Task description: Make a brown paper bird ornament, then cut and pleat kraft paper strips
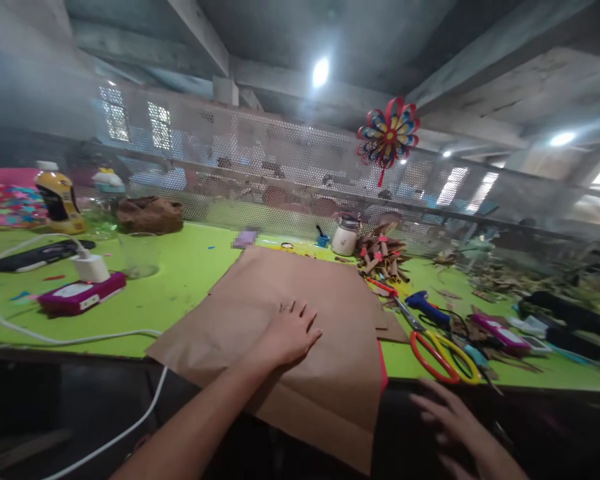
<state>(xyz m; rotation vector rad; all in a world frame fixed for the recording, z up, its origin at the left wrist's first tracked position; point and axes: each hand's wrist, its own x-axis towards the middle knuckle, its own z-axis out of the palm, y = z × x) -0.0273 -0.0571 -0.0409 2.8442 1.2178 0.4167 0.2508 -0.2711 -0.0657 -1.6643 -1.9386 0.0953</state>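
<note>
A large sheet of brown kraft paper [330, 287] lies over the green table, its near part hanging past the front edge. My left hand [293, 331] rests flat on the middle of the sheet with its fingers spread. Off the table's front edge, to the right of the paper, my right hand [450, 417] is in the air with its fingers apart and nothing in them. Closest to it are scissors [433, 357] with one orange-red and one yellow handle loop. A sliver of something red [383, 367] shows beneath the paper's right edge.
Right of the paper lie a blue-handled tool [427, 308], a purple power strip [500, 333] and dry scraps. Behind stand a white jar [346, 237] and rolled brown pieces [383, 257]. On the left are another purple power strip [83, 293], a clear cup [139, 255] and a yellow bottle [59, 200].
</note>
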